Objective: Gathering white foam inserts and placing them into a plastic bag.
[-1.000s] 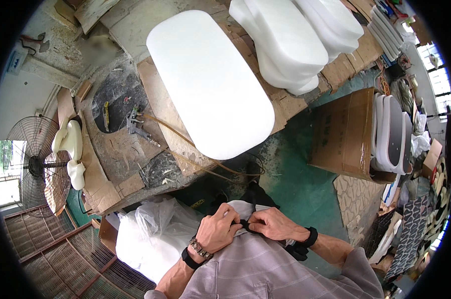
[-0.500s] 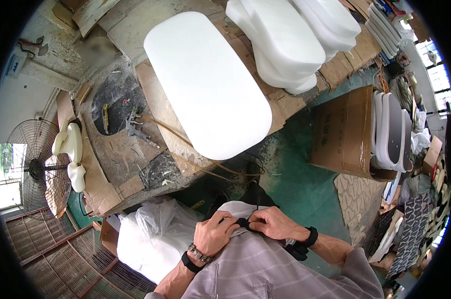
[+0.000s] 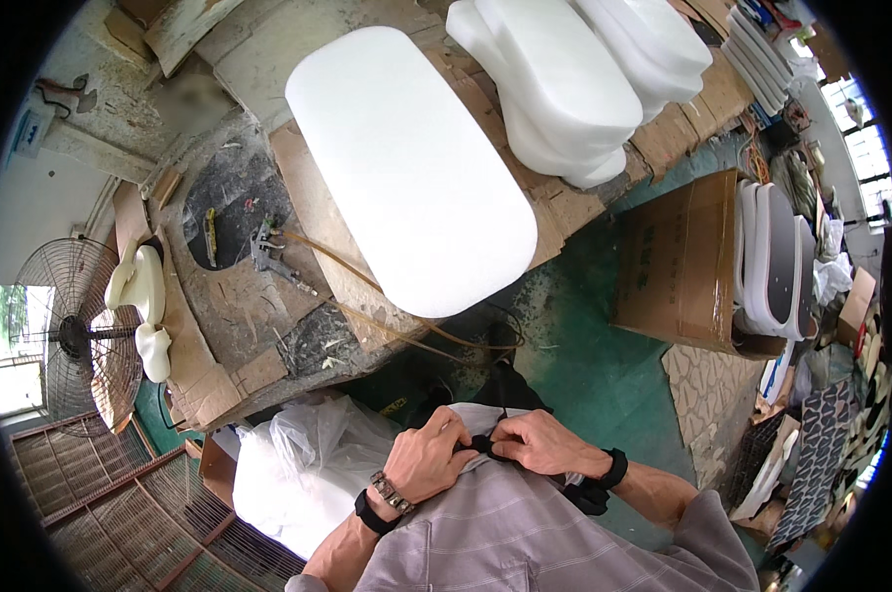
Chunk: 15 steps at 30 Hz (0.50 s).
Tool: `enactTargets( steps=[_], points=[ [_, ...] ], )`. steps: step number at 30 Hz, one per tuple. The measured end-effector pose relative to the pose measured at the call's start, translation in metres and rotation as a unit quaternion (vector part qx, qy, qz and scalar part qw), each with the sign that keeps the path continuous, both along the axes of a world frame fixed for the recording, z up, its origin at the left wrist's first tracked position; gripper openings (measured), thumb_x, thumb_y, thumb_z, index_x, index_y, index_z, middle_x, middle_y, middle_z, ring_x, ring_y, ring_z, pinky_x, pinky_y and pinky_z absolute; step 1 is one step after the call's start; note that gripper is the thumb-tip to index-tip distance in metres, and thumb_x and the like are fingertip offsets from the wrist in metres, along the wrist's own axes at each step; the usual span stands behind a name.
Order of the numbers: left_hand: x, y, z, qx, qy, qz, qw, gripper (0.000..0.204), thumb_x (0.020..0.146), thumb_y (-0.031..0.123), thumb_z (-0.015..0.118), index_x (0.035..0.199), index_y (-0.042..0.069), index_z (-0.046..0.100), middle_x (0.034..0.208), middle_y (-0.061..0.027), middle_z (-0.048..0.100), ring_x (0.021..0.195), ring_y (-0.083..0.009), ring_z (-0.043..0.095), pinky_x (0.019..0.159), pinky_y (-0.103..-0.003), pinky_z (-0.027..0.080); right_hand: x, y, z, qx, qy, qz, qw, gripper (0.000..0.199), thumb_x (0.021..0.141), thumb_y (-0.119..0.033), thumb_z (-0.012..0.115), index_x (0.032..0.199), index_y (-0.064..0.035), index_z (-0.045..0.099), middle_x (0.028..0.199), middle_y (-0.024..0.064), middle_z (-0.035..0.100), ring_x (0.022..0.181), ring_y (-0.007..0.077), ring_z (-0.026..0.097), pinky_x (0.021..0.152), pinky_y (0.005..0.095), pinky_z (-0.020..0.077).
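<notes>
The small dark clip or strap end [image 3: 485, 444] sat against my chest, on the front of my grey striped shirt [image 3: 525, 533], pinched from both sides: my left hand [image 3: 428, 462] had its fingers [image 3: 458, 434] closed on it from the left, and my right hand [image 3: 542, 444] had its fingers [image 3: 505, 449] closed on it from the right, the 2 hands touching over it. What exactly the piece was I could not tell, since my knuckles hid most of it. The risk, as I judged it, was in working so close to my body without a clear look: the piece could slip from the pinch and drop to the green floor [image 3: 584, 365], or the thin dark cord [image 3: 503, 380] running up from it could snag. Beyond my hands, a hose [image 3: 387, 331] trailed off the bench [image 3: 308, 227] edge toward me, near enough to catch. The big white foam pad [image 3: 411, 168] lay on the bench, well apart, beside the spray gun [image 3: 266, 247].
</notes>
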State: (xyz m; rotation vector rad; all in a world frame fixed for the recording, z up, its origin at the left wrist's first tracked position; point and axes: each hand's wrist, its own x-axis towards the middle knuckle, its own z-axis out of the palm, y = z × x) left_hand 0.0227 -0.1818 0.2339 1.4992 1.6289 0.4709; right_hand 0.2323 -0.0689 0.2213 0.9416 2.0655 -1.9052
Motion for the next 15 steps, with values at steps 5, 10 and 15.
enactTargets(
  steps=[5,10,15],
  points=[
    [0.006,0.003,0.0,-0.028,0.033,0.01,0.999,0.02,0.084,0.023,0.081,0.089,0.008,0.07,0.106,-0.007,0.062,0.075,-0.0323,0.069,0.064,-0.044,0.057,0.0,-0.001,0.0,0.01,0.007,-0.005,1.0,0.021,0.09,-0.019,0.07,0.094,0.0016,0.074,0.086,0.0179,0.074,0.077,0.0325,0.071,0.071,0.041,0.0534],
    [0.006,0.004,-0.006,-0.001,-0.037,0.066,0.997,0.015,0.079,0.018,0.084,0.088,0.009,0.076,0.104,-0.0064,0.063,0.08,-0.0294,0.069,0.066,-0.041,0.056,0.002,0.0,0.001,0.009,0.0,-0.012,1.0,0.02,0.089,-0.018,0.07,0.093,0.0012,0.075,0.086,0.0175,0.074,0.078,0.0333,0.07,0.072,0.0413,0.0532],
    [0.012,0.004,-0.001,0.011,-0.019,0.075,0.997,0.016,0.078,0.015,0.084,0.087,0.008,0.074,0.103,-0.0068,0.063,0.077,-0.0295,0.069,0.065,-0.041,0.057,0.002,0.0,0.001,0.05,0.023,-0.011,0.998,0.018,0.089,-0.017,0.069,0.091,0.0005,0.074,0.086,0.017,0.074,0.078,0.0343,0.07,0.073,0.0418,0.0531]
  ],
)
